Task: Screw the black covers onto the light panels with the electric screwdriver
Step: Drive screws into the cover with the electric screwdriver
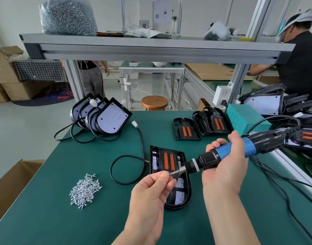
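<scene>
Gripping the screwdriver (227, 153) in curled right hand (224, 172), pinching its bit (175, 172) with left hand (151, 193) over the light panel (181, 195).

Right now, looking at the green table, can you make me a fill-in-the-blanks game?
The right hand holds the electric screwdriver by its ____ grip.
The left hand pinches at the screwdriver's tip, above the black cover with two ____ strips.
The pile of loose screws lies to that cover's ____.
Missing words: blue, orange, left.
</scene>
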A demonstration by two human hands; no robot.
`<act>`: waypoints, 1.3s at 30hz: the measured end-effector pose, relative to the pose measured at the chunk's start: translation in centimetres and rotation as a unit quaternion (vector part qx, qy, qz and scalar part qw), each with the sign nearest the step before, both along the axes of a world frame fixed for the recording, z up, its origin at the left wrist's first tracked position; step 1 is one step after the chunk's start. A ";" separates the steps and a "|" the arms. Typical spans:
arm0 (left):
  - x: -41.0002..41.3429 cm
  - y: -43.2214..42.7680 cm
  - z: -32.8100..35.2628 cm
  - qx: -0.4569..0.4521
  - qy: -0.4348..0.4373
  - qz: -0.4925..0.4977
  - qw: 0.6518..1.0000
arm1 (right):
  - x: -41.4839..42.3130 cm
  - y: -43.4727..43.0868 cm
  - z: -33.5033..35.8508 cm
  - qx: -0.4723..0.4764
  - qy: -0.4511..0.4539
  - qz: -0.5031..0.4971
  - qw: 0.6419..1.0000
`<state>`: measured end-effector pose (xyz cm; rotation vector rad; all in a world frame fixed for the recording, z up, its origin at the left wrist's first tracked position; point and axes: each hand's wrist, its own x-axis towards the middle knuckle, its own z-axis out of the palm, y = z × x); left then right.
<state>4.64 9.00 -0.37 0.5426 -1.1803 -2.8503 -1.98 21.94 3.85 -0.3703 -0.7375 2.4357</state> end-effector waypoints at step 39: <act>-4.6 -3.3 -1.8 -0.606 -0.018 -0.026 0.795 | -2.4 2.4 0.6 0.217 0.021 0.031 0.976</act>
